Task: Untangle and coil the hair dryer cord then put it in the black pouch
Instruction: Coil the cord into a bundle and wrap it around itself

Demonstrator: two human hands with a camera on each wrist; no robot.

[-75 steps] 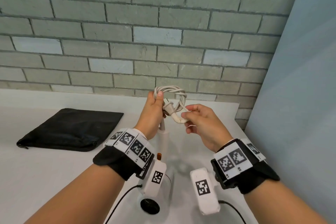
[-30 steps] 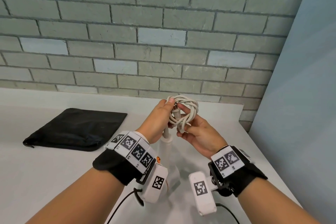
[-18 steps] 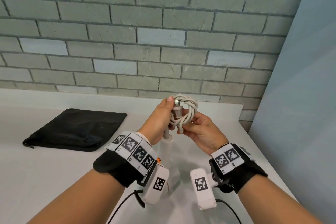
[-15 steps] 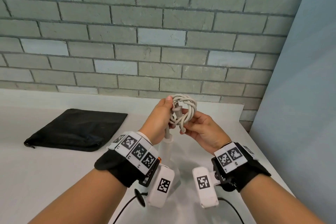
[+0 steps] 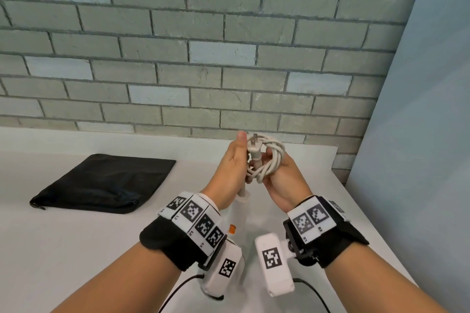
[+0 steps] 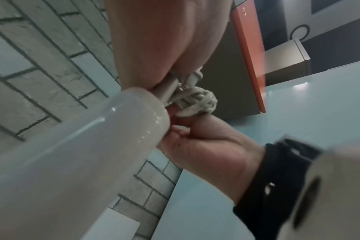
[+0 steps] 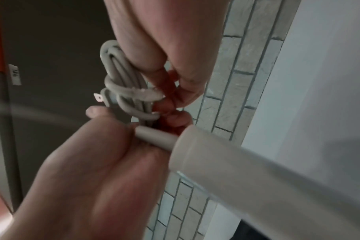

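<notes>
Head view: both hands are raised over the white tabletop [image 5: 76, 249], with the coiled cord [image 5: 273, 157] between them
Left grip: left hand [image 5: 230, 170] is curled round the cord's thick strain-relief stem and one side of the coil, thumb pointing up beside the plug [image 5: 253, 146]
Right grip: right hand [image 5: 284, 180] cups the far side of the coil, fingers [image 7: 175, 92] pinching the wrapped turns
Hair dryer: its handle [image 6: 76, 146] hangs below the hands, smooth glossy off-white plastic, round in section; the body is mostly hidden behind the wrists
Cord: pale grey rubbery sheath, several loops bunched into an oval, with a turn or two wound crosswise round the middle
Handling: the cord looks light and springy, so I judge the loops will try to open if the pinch eases; hold at the cross-wrap, and carry the dryer by its stiff handle
Plug: flat metal prongs stick up, hard and likely to snag fabric
Black pouch [image 5: 106, 183]: soft matte cloth, lying flat and limp on the tabletop, well apart to the left; its mouth will probably need a hand to open
</notes>
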